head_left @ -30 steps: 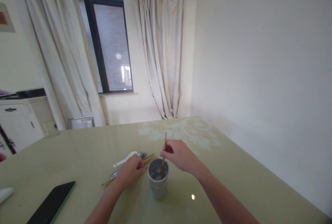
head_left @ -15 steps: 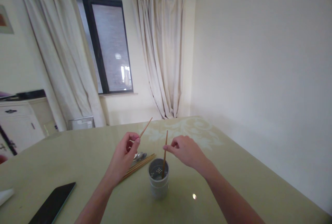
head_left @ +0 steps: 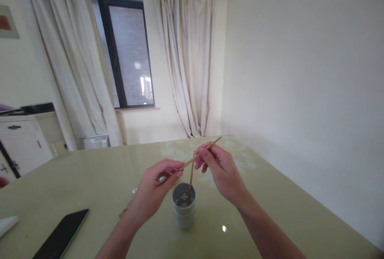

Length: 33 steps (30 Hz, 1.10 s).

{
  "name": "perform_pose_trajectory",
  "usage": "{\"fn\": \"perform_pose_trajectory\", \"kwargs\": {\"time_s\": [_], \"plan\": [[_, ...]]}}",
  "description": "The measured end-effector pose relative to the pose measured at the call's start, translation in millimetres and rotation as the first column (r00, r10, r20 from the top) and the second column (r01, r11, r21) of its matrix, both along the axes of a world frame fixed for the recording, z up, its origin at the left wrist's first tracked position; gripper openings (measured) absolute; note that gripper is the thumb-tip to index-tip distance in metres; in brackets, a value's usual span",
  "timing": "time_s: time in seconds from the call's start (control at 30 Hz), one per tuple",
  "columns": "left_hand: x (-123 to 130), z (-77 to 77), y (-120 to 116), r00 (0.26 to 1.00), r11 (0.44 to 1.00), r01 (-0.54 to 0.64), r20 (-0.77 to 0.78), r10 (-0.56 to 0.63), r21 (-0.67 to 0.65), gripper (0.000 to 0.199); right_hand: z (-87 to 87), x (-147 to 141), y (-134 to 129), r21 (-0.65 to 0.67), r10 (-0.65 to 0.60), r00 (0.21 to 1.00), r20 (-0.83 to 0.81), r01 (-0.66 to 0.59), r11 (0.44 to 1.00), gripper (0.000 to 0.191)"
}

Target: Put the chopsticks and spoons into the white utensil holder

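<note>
Above the cup, one wooden chopstick (head_left: pixel 191 160) slants up to the right between my two hands. My left hand (head_left: pixel 159 183) pinches its lower left end. My right hand (head_left: pixel 219 167) has its thumb and fingers closed on the same chopstick farther up. Another chopstick (head_left: pixel 191 183) leans upright inside the grey cup (head_left: pixel 184 213), whose bottom has small drain holes. Behind my left hand and forearm lie more chopsticks (head_left: pixel 123 212) and some metal spoons, mostly hidden.
On the table (head_left: pixel 99 179), a dark tablet or phone (head_left: pixel 61 235) lies at the front left, with a white object (head_left: pixel 7 225) beside it at the edge. A wall (head_left: pixel 300 91) runs along the right side. Curtains (head_left: pixel 192 51) and a window stand behind.
My left hand has moved right, bringing its chopstick over the cup. My right hand has let go of the standing chopstick and now grips the one from my left hand.
</note>
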<state>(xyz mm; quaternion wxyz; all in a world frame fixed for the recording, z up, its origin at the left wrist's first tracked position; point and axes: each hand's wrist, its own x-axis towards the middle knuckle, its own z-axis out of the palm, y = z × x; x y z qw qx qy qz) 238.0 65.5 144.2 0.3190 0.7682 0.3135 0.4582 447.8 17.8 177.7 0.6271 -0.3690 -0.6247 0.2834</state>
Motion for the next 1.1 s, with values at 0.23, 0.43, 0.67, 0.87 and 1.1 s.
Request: {"fn": "perform_pose_trajectory", "kwargs": {"time_s": [0.23,0.43,0.67,0.87,1.1], "plan": [[-22.1,-71.4,60.3,0.760,0.966,-0.230,-0.598,0.255,0.119,0.017,7.9,33.7,0.4,0.093,-0.269,0.959,0.084,0.262,0.961,0.035],[-34.8,-130.7,82.5,0.611,0.967,-0.247,-0.763,0.210,0.068,0.018,0.3,31.1,7.3,-0.048,-0.166,0.895,0.414,0.203,0.978,0.032],[-37.4,-134.2,83.3,0.605,0.965,-0.254,-0.768,0.211,0.066,0.015,-24.5,11.4,21.3,-0.255,0.041,0.816,0.577,0.133,0.958,0.022],[-34.4,-126.6,78.6,0.575,0.955,-0.292,-0.788,0.219,0.052,0.010,-32.7,5.5,24.6,-0.307,0.073,0.779,0.623,0.157,0.939,0.020],[-34.5,-126.4,77.5,0.536,0.944,-0.322,-0.808,0.245,0.073,0.009,-35.0,5.2,24.4,-0.333,0.081,0.704,0.706,0.229,0.915,0.021]]}}
